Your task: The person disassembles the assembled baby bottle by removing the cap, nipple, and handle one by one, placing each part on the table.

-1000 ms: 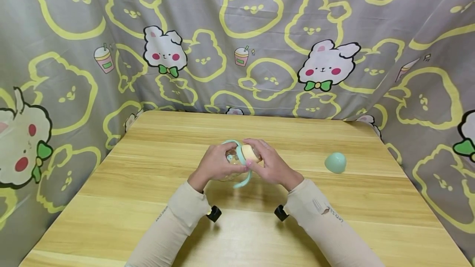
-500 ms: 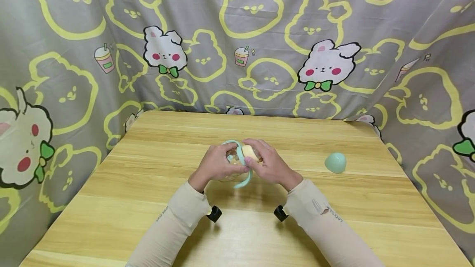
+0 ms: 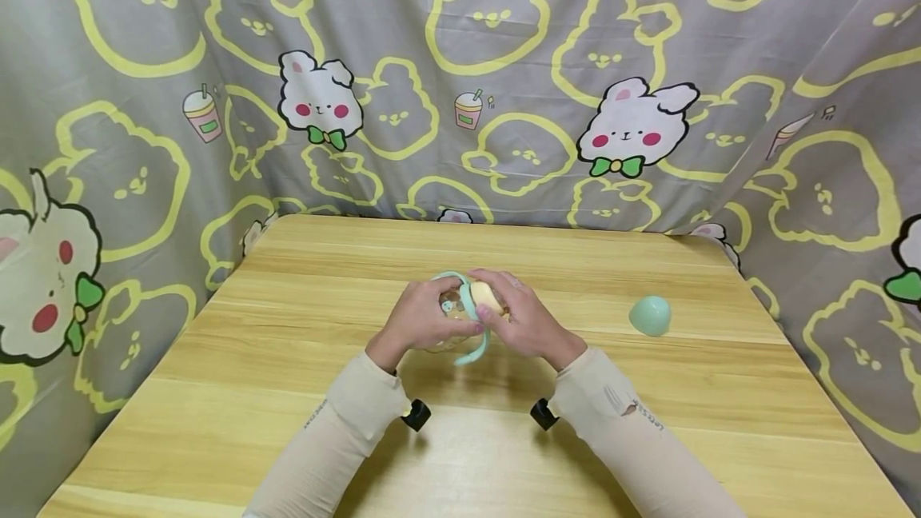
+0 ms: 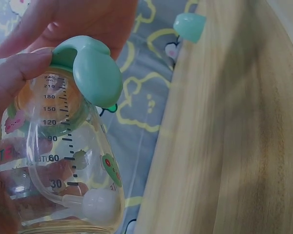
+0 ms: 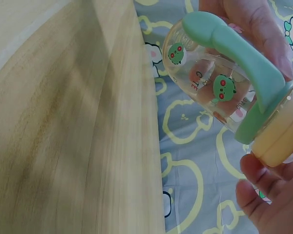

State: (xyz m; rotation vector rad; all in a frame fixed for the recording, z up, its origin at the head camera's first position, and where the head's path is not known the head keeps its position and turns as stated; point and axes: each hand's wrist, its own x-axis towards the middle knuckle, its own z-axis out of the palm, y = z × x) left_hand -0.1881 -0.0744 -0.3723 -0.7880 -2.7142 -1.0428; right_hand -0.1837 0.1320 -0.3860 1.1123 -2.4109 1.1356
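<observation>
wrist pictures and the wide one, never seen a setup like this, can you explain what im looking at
There is no machine: a person works with two bare hands. The wide picture is taken from the head, looking forward and down; the two close ones come from the left and right wrists. The left hand holds a clear bottle with green handles. The right hand grips the yellow collar at its top. On the wooden table, off to the right, rests a green domed cap, apart from the bottle.
</observation>
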